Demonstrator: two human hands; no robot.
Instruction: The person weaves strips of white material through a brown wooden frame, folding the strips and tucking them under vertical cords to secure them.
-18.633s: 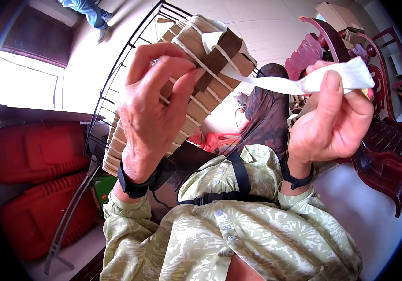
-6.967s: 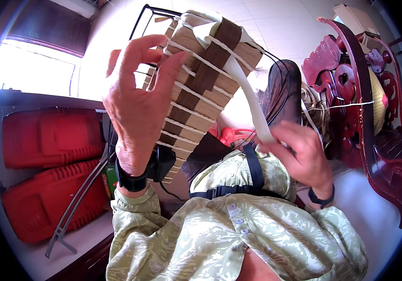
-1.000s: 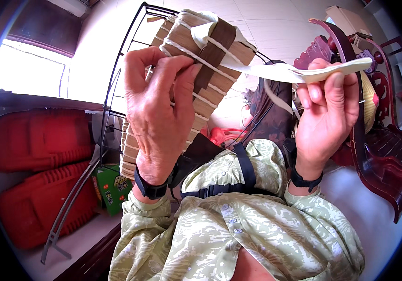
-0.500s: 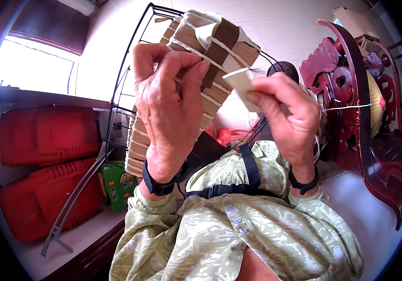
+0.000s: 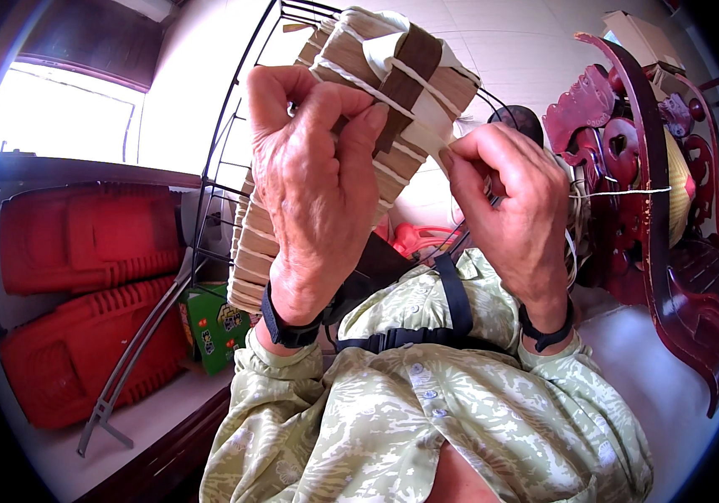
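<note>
A woven panel [image 5: 256, 261] of tan strips crossed by rows of white cord [image 5: 349, 77] sits in a black wire frame [image 5: 226, 134]. A dark brown strip [image 5: 416, 60] runs across its upper part, beside a looped cream strip. My left hand [image 5: 313, 184] is closed, thumb and forefinger pinching the panel by the cord and brown strip; exactly what lies between the fingertips is hidden. From under the cord, a flat pale strip [image 5: 426, 138] stretches to the right. Its free end is pinched between the thumb and forefinger of my right hand [image 5: 514, 201].
Red plastic cases [image 5: 91, 239] lie at the left, near a green box [image 5: 215, 329] and a grey metal bar [image 5: 137, 348]. Carved dark-red wooden furniture [image 5: 653, 226] stands close on the right. A cardboard box [image 5: 643, 40] is behind it.
My right hand has turned knuckles up, and the pale strip, formerly held up with a broad end, now lies drawn against the panel. The panel and left hand have shifted slightly right.
</note>
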